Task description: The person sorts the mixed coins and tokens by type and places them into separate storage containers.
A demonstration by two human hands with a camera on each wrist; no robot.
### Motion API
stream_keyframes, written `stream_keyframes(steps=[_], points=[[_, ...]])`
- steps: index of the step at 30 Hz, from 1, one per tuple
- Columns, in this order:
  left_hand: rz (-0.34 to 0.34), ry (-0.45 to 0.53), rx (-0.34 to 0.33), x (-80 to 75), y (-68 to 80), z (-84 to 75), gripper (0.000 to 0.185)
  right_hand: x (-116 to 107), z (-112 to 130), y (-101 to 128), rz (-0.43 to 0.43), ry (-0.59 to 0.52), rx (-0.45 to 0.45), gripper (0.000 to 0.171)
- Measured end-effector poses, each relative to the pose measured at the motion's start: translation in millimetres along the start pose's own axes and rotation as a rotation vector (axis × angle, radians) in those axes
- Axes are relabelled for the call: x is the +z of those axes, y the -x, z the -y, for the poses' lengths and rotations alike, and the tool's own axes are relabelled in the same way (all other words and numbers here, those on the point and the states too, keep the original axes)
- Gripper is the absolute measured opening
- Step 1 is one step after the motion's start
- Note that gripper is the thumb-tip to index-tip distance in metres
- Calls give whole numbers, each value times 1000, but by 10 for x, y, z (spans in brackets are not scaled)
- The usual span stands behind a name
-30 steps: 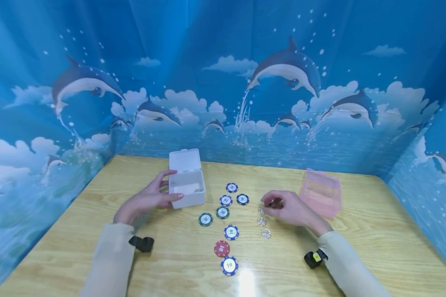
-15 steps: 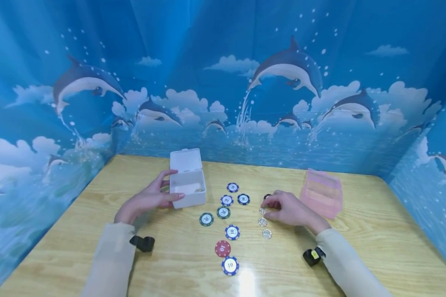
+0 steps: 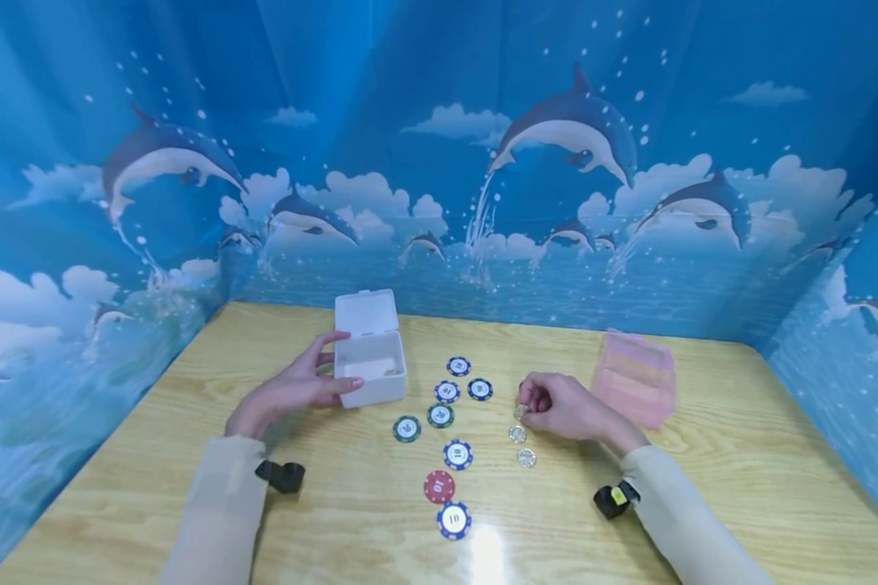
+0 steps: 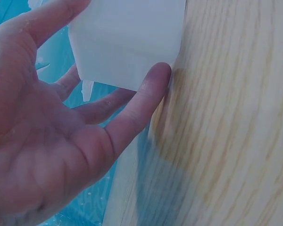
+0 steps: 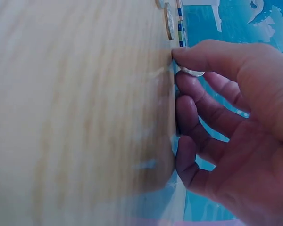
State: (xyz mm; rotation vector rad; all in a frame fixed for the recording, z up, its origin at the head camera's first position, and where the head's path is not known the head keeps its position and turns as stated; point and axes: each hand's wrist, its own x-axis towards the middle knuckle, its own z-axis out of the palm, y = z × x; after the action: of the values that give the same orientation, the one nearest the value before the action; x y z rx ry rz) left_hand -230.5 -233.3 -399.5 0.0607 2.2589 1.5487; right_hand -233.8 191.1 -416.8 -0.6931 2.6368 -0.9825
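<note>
- On the wooden tabletop (image 3: 336,504), a small white box (image 3: 371,379) with its hinged lid open is steadied by the left hand (image 3: 293,390); thumb and fingers are curled round its near side, as the left wrist view confirms.
- At the top of a short column of silver coins, one coin (image 5: 192,72) is pinched between the thumb and forefinger of the right hand (image 3: 563,406); the coin is tilted up at the tabletop surface, not yet carried away.
- Two further silver coins (image 3: 522,446) lie flat just below that hand, untouched.
- Between the two hands, a scatter of poker chips (image 3: 446,414) is spread: blue ones near the box, two green ones, a red one and a blue "10" nearest the person.
- Something small and pale can be made out inside the white box, but whether it is a coin cannot be told.
- A pink translucent box (image 3: 635,378) stands just beyond the right hand, apart from it.
- Judged from this layout, the sorting appears to be at an early stage: nearly all chips and three coins are outside any container.
</note>
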Motion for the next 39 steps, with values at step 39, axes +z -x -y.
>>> stream_keyframes(steps=[39], points=[[-6,3,-7,3,0,4,98,-9,190,24,-281,-265,135,25]])
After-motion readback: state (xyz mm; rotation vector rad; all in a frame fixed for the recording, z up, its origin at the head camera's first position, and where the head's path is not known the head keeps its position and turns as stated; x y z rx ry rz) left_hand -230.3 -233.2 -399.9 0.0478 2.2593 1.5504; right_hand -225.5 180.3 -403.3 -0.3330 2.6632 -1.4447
